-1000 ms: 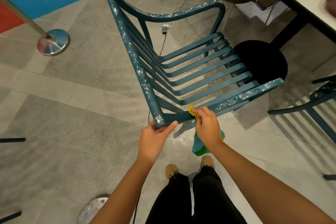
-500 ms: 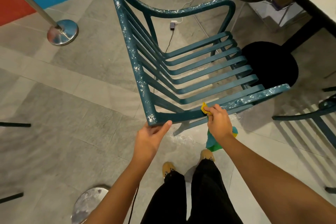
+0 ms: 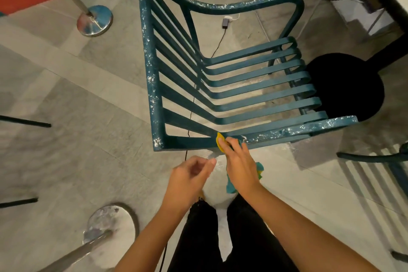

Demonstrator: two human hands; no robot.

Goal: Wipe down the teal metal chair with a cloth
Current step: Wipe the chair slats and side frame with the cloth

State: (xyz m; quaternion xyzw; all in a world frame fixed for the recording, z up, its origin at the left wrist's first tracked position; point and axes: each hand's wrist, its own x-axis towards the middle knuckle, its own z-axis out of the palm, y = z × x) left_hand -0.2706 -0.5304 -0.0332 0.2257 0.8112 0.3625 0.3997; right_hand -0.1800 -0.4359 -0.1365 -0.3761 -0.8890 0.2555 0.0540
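Note:
The teal metal chair (image 3: pixel 242 86) with slatted back and seat stands before me, its frame speckled with white flecks. My right hand (image 3: pixel 240 165) presses a yellow and teal cloth (image 3: pixel 220 142) against the near armrest bar, close to the chair's corner; more of the cloth hangs below my wrist. My left hand (image 3: pixel 189 174) hovers just below that corner, off the chair, fingers loosely curled and holding nothing.
A chrome stanchion base (image 3: pixel 95 21) stands at the back left and another (image 3: pixel 110 221) near my left leg. A black cable with a charger (image 3: pixel 225 22) runs under the chair. A table with a black round base (image 3: pixel 346 86) is at right, another teal chair (image 3: pixel 386 161) beyond.
My left hand has let go of the chair's near corner and drawn back towards me. The right hand with the cloth stays on the armrest bar.

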